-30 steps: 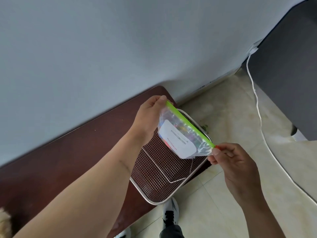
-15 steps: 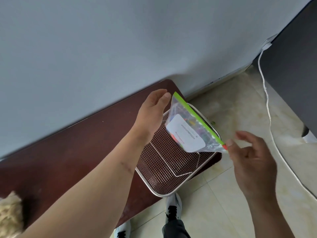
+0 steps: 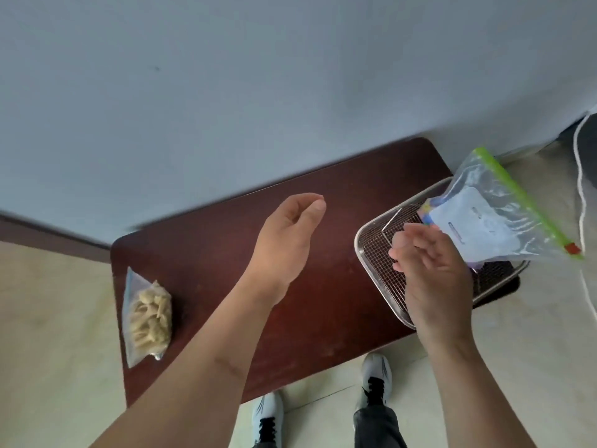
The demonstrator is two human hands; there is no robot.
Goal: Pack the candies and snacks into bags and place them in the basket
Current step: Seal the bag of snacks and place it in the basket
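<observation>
A clear zip bag of coloured candies (image 3: 497, 218), with a green seal strip and a white label, leans tilted in the wire mesh basket (image 3: 364, 253) at the right end of the dark wooden table (image 3: 323, 286). My right hand (image 3: 429, 270) hovers over the basket's near left part, fingers apart, just beside the bag's lower corner and not gripping it. My left hand (image 3: 287, 240) floats above the middle of the table, loosely curled and holding nothing. A second clear bag with pale snack sticks (image 3: 147, 318) lies flat at the table's left end.
The table stands against a grey wall. A white cable (image 3: 581, 205) hangs down at the far right over the tiled floor. My two shoes (image 3: 376, 379) show below the table's front edge.
Both hands let go of the candy bag, and it now rests in the basket. My left hand drew back to the left, and my view swung left so the snack bag shows.
</observation>
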